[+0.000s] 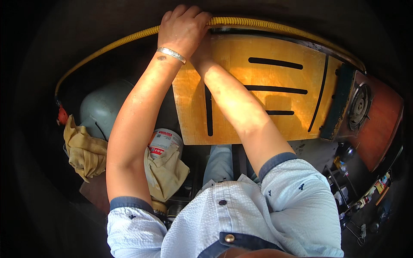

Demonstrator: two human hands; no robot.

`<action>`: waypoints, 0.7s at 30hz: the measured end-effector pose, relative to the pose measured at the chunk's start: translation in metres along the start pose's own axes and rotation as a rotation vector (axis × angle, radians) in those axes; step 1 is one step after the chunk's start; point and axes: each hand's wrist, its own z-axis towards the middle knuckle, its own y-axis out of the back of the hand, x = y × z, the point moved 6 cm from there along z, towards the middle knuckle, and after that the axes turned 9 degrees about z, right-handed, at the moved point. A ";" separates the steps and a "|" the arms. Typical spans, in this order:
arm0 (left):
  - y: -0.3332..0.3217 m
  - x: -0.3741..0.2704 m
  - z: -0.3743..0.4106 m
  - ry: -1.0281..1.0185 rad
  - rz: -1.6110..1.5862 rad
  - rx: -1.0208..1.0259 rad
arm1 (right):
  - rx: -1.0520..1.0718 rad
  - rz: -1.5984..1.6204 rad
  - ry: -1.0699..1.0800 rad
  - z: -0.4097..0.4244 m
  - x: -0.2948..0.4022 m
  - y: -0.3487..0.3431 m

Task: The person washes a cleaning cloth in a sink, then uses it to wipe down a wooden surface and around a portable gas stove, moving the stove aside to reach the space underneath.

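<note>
A yellow corrugated hose point(245, 22) arches across the far side of a varnished wooden panel point(277, 74) marked with long black strips. My left hand point(184, 29), with a silver bracelet on its wrist, has its fingers curled over the hose near the panel's far left corner. My right hand point(202, 48) lies in shadow just beside and below it, at the same corner. Its fingers are mostly hidden behind the left hand, so what they hold cannot be seen. My right forearm crosses above the panel.
At right, a gas burner point(359, 103) adjoins the panel, near a reddish-brown surface point(380, 119). A grey-green gas cylinder point(103, 103) and red valve fitting point(62, 116) stand left. Cloths point(85, 151) hang there, beside a white printed bucket point(166, 142). A cluttered rack point(337, 187) is lower right.
</note>
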 end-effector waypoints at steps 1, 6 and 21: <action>-0.002 -0.001 0.002 -0.011 0.016 -0.001 | -0.086 0.154 0.101 -0.008 0.015 -0.009; -0.041 0.013 -0.023 0.014 0.066 0.096 | 0.123 0.229 0.424 -0.124 0.074 -0.060; 0.042 -0.015 -0.337 1.207 -0.520 -0.036 | 0.072 -0.236 0.304 -0.152 -0.024 0.009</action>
